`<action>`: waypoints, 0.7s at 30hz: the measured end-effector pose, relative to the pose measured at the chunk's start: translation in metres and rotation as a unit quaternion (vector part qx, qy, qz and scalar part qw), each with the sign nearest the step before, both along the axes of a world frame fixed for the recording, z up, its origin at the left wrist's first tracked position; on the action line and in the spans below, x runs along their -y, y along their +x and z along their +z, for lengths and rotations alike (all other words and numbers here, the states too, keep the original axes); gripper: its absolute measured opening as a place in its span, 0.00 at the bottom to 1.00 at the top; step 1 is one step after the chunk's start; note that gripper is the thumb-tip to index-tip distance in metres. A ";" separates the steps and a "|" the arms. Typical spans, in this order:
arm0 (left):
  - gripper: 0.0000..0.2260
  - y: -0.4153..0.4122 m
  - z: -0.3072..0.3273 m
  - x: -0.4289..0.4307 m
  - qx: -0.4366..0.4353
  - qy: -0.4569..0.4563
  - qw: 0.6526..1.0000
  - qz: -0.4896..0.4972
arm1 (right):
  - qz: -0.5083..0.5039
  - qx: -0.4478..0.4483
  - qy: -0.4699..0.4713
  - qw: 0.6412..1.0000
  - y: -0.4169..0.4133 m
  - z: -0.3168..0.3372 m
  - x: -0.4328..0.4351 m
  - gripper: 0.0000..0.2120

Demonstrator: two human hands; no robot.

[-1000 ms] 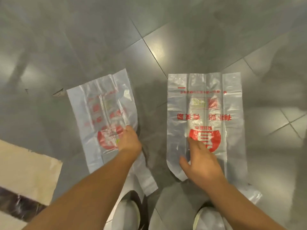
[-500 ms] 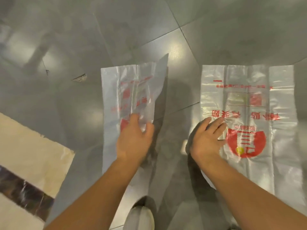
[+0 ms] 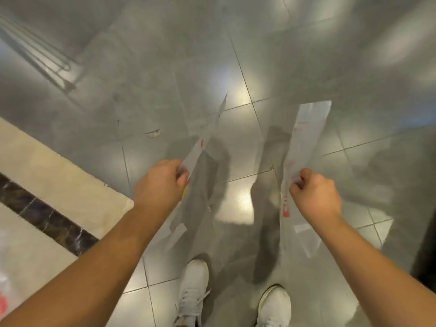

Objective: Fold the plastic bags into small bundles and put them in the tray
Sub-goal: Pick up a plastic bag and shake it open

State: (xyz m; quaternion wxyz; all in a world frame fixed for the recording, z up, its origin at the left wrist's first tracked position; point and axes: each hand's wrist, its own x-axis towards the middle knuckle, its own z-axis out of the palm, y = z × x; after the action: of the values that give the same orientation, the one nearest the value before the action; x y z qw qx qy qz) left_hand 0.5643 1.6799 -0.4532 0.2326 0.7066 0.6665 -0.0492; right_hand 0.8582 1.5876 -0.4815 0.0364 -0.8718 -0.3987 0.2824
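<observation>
Two clear plastic bags with red print hang above the grey tiled floor, seen almost edge-on and blurred. My left hand (image 3: 160,182) pinches the left bag (image 3: 203,142) at its middle, so the bag tilts up to the right. My right hand (image 3: 315,193) pinches the right bag (image 3: 306,133), which stretches away from me and also hangs down below the hand. No tray is in view.
A cream floor strip with a dark marble band (image 3: 47,215) runs along the left. Another plastic bag with red print (image 3: 3,293) lies at the lower left edge. A metal rack (image 3: 37,55) stands at the upper left. My white shoes (image 3: 193,291) are below.
Both bags lay flat on the floor with my hands on them; now each hand has lifted its bag off the floor and holds it in the air.
</observation>
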 end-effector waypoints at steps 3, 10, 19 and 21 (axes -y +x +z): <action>0.05 -0.007 0.108 -0.009 0.008 0.011 1.000 0.012 | -0.010 -0.036 0.039 0.999 -0.013 0.119 -0.007 0.10; 0.05 -0.040 0.364 -0.007 0.036 0.024 0.999 -0.016 | 0.020 -0.054 0.158 0.986 -0.056 0.388 -0.005 0.06; 0.08 -0.139 0.582 0.058 0.038 0.130 0.990 0.036 | 0.068 -0.121 0.276 0.951 -0.150 0.583 0.023 0.13; 0.08 -0.159 0.601 0.078 0.037 0.164 0.984 0.065 | 0.099 -0.142 0.293 0.940 -0.174 0.595 0.023 0.11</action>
State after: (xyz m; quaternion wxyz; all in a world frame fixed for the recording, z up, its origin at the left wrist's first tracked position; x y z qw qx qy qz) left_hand 0.4050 1.6017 0.1483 0.1409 0.6918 0.7008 0.1015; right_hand 0.6838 1.5650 0.1131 0.3187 -0.7295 -0.5387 0.2758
